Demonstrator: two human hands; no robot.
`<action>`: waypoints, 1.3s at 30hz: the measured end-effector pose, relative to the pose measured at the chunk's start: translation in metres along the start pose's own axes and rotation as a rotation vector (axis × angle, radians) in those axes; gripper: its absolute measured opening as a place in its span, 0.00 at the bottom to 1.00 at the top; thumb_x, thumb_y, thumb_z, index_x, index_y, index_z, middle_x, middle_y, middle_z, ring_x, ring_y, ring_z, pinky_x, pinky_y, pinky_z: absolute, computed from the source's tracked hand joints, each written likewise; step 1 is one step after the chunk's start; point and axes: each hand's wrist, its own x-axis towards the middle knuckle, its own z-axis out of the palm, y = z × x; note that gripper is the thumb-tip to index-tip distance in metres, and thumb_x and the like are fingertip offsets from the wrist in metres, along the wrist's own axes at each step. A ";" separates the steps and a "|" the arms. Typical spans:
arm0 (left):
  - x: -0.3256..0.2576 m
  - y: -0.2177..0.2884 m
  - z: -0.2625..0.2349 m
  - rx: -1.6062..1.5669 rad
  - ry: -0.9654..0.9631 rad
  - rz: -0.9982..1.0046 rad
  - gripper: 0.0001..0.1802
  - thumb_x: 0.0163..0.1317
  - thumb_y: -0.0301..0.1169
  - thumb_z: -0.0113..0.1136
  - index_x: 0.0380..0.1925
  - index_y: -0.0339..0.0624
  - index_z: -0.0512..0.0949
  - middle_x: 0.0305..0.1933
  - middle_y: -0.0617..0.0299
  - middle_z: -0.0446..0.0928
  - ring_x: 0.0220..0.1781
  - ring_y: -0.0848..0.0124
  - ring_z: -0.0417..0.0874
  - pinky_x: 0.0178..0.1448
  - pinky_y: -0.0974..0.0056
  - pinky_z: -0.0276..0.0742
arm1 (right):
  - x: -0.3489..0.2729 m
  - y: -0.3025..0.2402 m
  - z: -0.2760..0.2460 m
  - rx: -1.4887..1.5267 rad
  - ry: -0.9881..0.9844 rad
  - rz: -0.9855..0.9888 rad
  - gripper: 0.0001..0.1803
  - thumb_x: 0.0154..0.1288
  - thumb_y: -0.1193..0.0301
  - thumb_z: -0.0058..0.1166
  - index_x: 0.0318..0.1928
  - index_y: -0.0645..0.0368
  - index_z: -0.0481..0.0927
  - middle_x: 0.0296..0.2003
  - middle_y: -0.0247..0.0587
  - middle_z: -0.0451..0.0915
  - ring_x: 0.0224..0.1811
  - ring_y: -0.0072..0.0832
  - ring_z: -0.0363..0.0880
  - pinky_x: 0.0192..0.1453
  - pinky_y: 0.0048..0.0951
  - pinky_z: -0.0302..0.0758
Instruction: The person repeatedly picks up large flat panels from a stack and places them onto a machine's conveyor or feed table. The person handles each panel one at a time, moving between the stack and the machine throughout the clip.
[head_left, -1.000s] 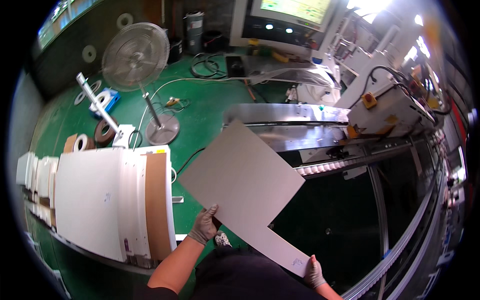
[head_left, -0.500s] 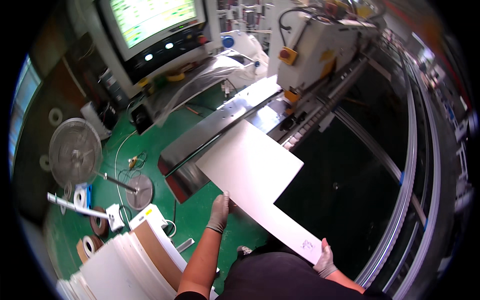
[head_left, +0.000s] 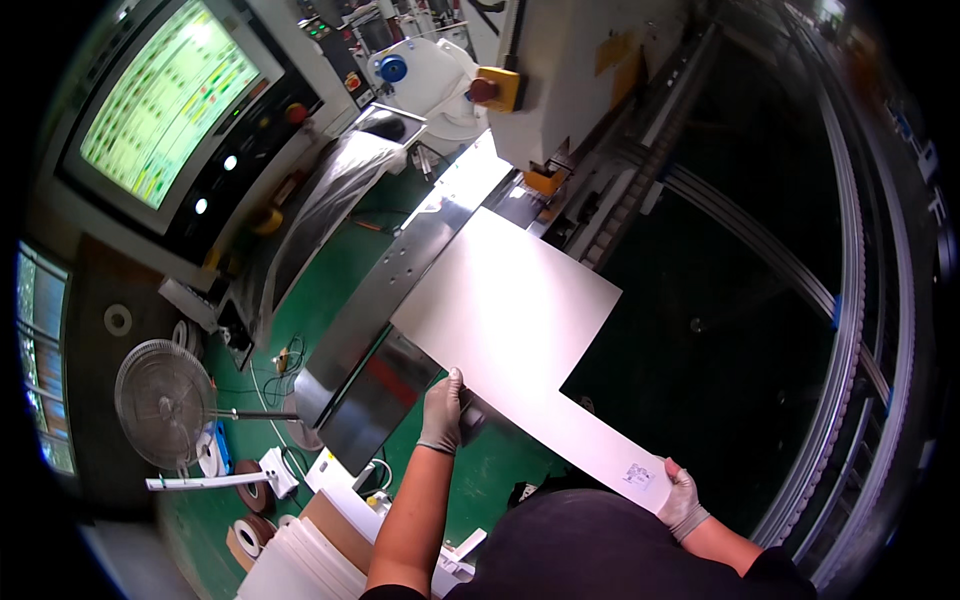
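Observation:
A white L-shaped panel [head_left: 508, 305] is held out in front of me, its wide end over the steel machine bed [head_left: 375, 290] and its narrow arm reaching back toward my right side. My left hand [head_left: 443, 410], in a pale thin glove, grips the panel's near left edge, with the thumb on top and the fingers beneath. Closed on the end of the narrow arm is my right hand [head_left: 680, 500], also gloved. Beside it a small printed label [head_left: 639, 475] shows on the panel's surface. The fingers under the panel are mostly hidden.
A lit control screen [head_left: 170, 105] stands at far left, near a plastic-wrapped part [head_left: 335, 185]. A yellow box with a red button [head_left: 497, 90] hangs on the machine. Metal rails [head_left: 850, 250] curve along the right. At left are a fan [head_left: 165, 403] and stacked white boards [head_left: 300, 562].
My view has tilted, so the screen and fan sit differently in the picture. Both hands keep their grip, and the panel stays over the machine bed with only a small shift.

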 end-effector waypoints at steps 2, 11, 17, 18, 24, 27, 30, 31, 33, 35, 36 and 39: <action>0.015 0.005 0.013 0.052 -0.018 0.013 0.28 0.82 0.51 0.51 0.38 0.35 0.82 0.35 0.61 0.84 0.33 0.73 0.82 0.40 0.64 0.79 | 0.010 -0.019 -0.002 0.018 0.018 -0.016 0.30 0.80 0.51 0.49 0.66 0.63 0.76 0.66 0.52 0.79 0.69 0.50 0.77 0.77 0.57 0.70; 0.064 0.071 0.112 -0.329 -0.139 -0.092 0.26 0.82 0.49 0.50 0.50 0.33 0.80 0.44 0.55 0.86 0.43 0.65 0.88 0.48 0.60 0.88 | 0.045 -0.128 0.010 0.090 -0.011 -0.044 0.25 0.80 0.53 0.49 0.62 0.61 0.79 0.63 0.49 0.82 0.67 0.47 0.80 0.74 0.53 0.74; 0.121 0.068 0.167 -0.370 -0.087 -0.028 0.25 0.82 0.46 0.51 0.51 0.30 0.80 0.44 0.51 0.86 0.41 0.60 0.90 0.45 0.57 0.89 | 0.069 -0.194 0.015 0.137 -0.022 -0.102 0.24 0.81 0.53 0.49 0.59 0.60 0.81 0.60 0.48 0.85 0.63 0.48 0.83 0.70 0.54 0.78; 0.126 0.075 0.177 -0.366 -0.061 -0.034 0.24 0.82 0.46 0.51 0.45 0.32 0.80 0.40 0.52 0.85 0.38 0.62 0.87 0.42 0.57 0.86 | 0.074 -0.204 0.015 0.138 -0.022 -0.116 0.24 0.81 0.53 0.48 0.59 0.60 0.81 0.59 0.48 0.85 0.63 0.48 0.83 0.69 0.54 0.78; 0.145 0.131 0.240 -0.539 -0.036 -0.144 0.23 0.82 0.46 0.49 0.49 0.36 0.82 0.40 0.53 0.87 0.33 0.64 0.89 0.32 0.59 0.88 | 0.101 -0.260 0.009 0.176 0.003 -0.265 0.26 0.81 0.50 0.45 0.58 0.59 0.82 0.59 0.49 0.85 0.63 0.50 0.84 0.68 0.54 0.79; 0.149 0.161 0.253 -0.476 -0.195 -0.221 0.27 0.81 0.53 0.47 0.46 0.39 0.83 0.37 0.51 0.88 0.27 0.66 0.86 0.26 0.63 0.82 | 0.105 -0.290 0.026 0.102 -0.028 -0.370 0.26 0.80 0.48 0.48 0.59 0.57 0.81 0.58 0.49 0.85 0.62 0.51 0.84 0.67 0.56 0.80; 0.168 0.148 0.262 -0.046 -0.127 0.059 0.30 0.78 0.53 0.52 0.50 0.34 0.86 0.43 0.52 0.90 0.43 0.64 0.88 0.51 0.61 0.81 | 0.120 -0.317 0.009 0.075 -0.068 -0.537 0.27 0.80 0.51 0.52 0.67 0.55 0.75 0.62 0.47 0.82 0.65 0.47 0.81 0.70 0.51 0.77; 0.151 0.155 0.265 0.099 -0.104 0.037 0.29 0.78 0.52 0.52 0.50 0.33 0.86 0.43 0.52 0.90 0.46 0.65 0.88 0.55 0.60 0.80 | 0.129 -0.328 -0.007 0.036 -0.017 -0.626 0.28 0.79 0.52 0.53 0.70 0.55 0.73 0.63 0.46 0.81 0.66 0.46 0.80 0.71 0.49 0.76; 0.128 0.155 0.257 0.348 -0.108 0.124 0.27 0.77 0.49 0.53 0.52 0.33 0.85 0.45 0.49 0.89 0.50 0.61 0.88 0.59 0.58 0.79 | 0.144 -0.337 -0.026 -0.119 0.173 -0.841 0.34 0.78 0.58 0.57 0.78 0.52 0.63 0.65 0.39 0.77 0.68 0.37 0.77 0.73 0.41 0.72; 0.109 0.122 0.223 0.622 -0.096 0.400 0.25 0.76 0.46 0.53 0.55 0.36 0.83 0.50 0.46 0.87 0.53 0.54 0.87 0.61 0.54 0.79 | 0.141 -0.334 0.011 -0.386 0.291 -0.977 0.37 0.77 0.60 0.59 0.80 0.52 0.60 0.66 0.38 0.76 0.67 0.35 0.76 0.73 0.41 0.70; 0.101 0.099 0.208 0.789 -0.064 0.574 0.24 0.76 0.45 0.52 0.57 0.37 0.82 0.52 0.45 0.86 0.55 0.50 0.86 0.61 0.53 0.79 | 0.141 -0.324 0.032 -0.530 0.349 -1.032 0.38 0.77 0.62 0.59 0.80 0.52 0.59 0.66 0.37 0.75 0.66 0.34 0.76 0.73 0.41 0.70; 0.042 0.081 0.167 1.026 0.048 0.510 0.26 0.74 0.47 0.55 0.63 0.41 0.78 0.57 0.46 0.84 0.59 0.49 0.85 0.64 0.51 0.80 | 0.157 -0.296 0.042 -0.358 0.475 -1.025 0.37 0.75 0.61 0.60 0.79 0.51 0.62 0.67 0.37 0.73 0.64 0.32 0.75 0.71 0.42 0.68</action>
